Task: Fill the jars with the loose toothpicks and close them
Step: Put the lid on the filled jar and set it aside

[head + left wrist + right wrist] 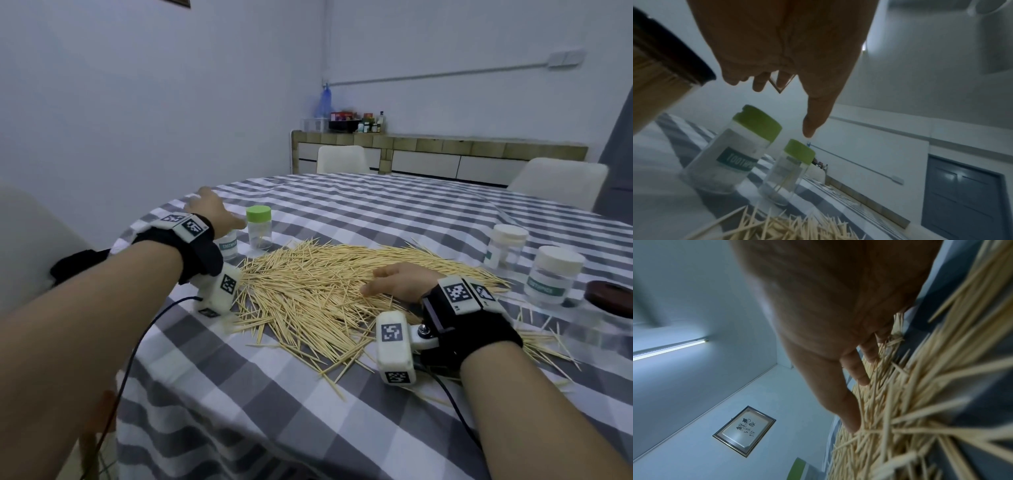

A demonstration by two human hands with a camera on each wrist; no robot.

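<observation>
A wide pile of loose toothpicks (325, 287) lies on the checked tablecloth (376, 205). My right hand (394, 282) lies flat on the pile, and its straight fingers (857, 371) press into the toothpicks (910, 402). My left hand (207, 209) hovers open over a labelled jar (228, 246) whose lid it hides in the head view. The left wrist view shows that jar (731, 159) capped green and a smaller green-lidded jar (789, 172) holding a few toothpicks. My left hand (789, 56) is above both and holds nothing. The green-lidded jar (259, 228) stands right of my left hand.
Two white-lidded jars (507, 248) (553, 274) stand at the right, with a dark-lidded jar (609, 296) beyond them. Another dark-lidded jar (657, 68) full of toothpicks is close on the left. White chairs (342, 159) ring the table.
</observation>
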